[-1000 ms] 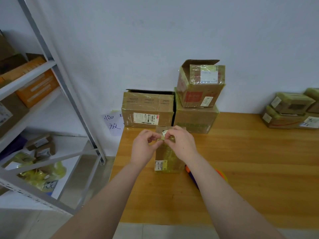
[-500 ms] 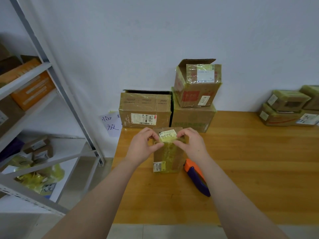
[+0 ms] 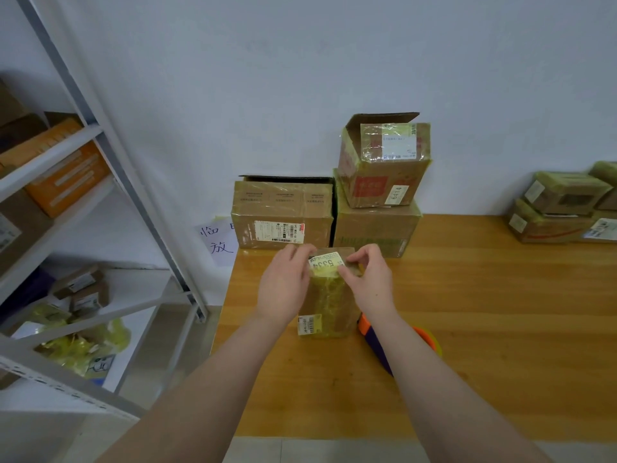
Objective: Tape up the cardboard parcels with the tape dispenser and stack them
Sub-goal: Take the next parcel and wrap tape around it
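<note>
On the tabletop (image 3: 484,312) the small parcel (image 3: 329,302) is lying unmoved, the tape dispenser (image 3: 376,344) beside it now half hidden by the right forearm (image 3: 434,379). The left hand (image 3: 283,289) and right hand (image 3: 370,279) are still pinching the parcel's yellow label (image 3: 325,264).

Brown parcel (image 3: 329,295) with yellow tape, orange-purple dispenser (image 3: 375,342), striped honey-wood table (image 3: 484,312)

Two hands (image 3: 283,289) (image 3: 370,282), one tape dispenser (image 3: 375,344), four cardboard parcels (image 3: 329,295) (image 3: 283,212) (image 3: 377,228) (image 3: 384,168) ahead, others (image 3: 564,195) at right.
</note>
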